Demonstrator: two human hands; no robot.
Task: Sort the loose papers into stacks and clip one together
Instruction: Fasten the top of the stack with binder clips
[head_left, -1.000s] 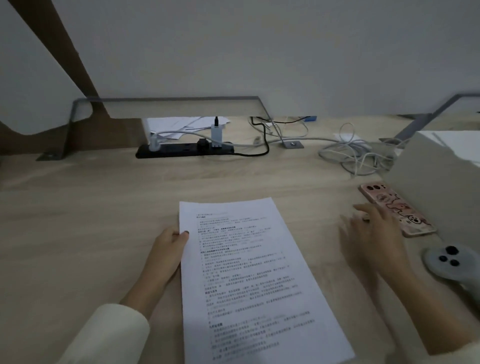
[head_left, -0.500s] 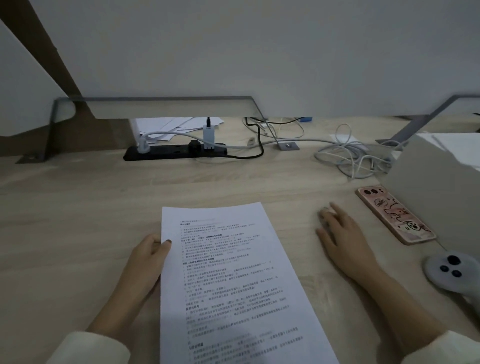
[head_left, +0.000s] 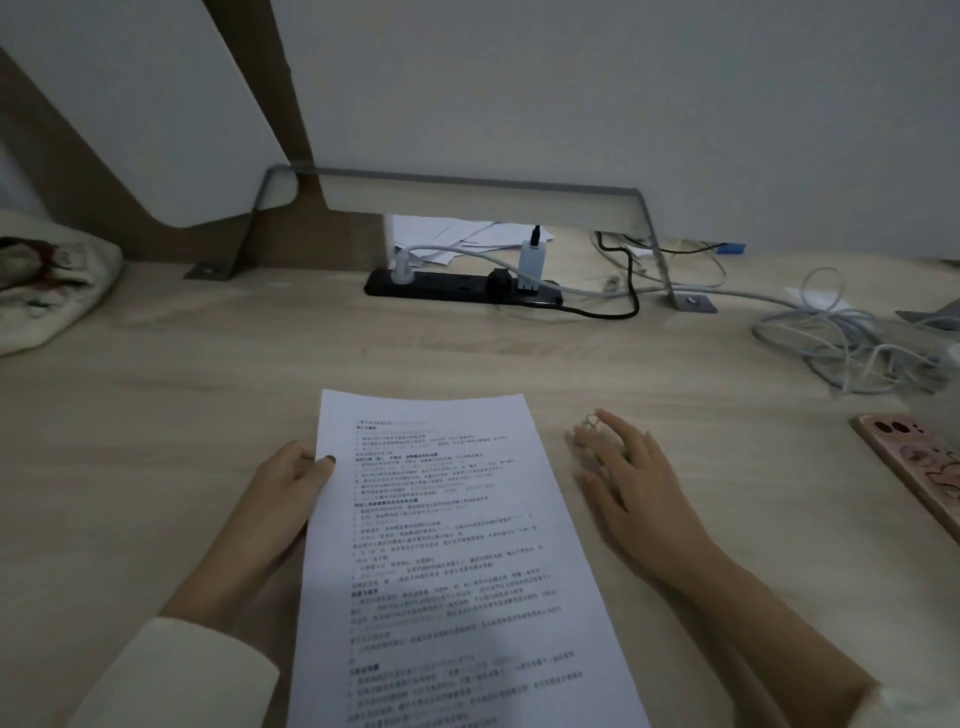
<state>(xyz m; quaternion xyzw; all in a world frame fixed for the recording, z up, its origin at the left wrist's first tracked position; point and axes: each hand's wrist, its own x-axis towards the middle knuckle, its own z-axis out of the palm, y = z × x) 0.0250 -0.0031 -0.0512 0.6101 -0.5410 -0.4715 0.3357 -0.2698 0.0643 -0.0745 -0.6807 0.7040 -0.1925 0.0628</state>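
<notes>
A stack of printed white papers (head_left: 441, 545) lies on the wooden desk (head_left: 156, 415) in front of me, tilted a little to the left. My left hand (head_left: 280, 499) grips its left edge, thumb on top of the sheet. My right hand (head_left: 634, 483) lies low on the desk just right of the papers, fingers stretched forward. A small gold wire paper clip (head_left: 591, 420) sits at its fingertips, held against the desk. The fingertips are blurred.
A pink phone (head_left: 919, 467) lies at the right edge. A black power strip (head_left: 457, 286) with plugs and tangled grey cables (head_left: 852, 348) runs along the back. More loose papers (head_left: 457, 239) lie behind the divider. A cream cloth bag (head_left: 47, 280) sits far left.
My right hand has moved left from beside the phone to the papers' right edge, bringing the clip. My view has shifted left. The left hand stays on the papers.
</notes>
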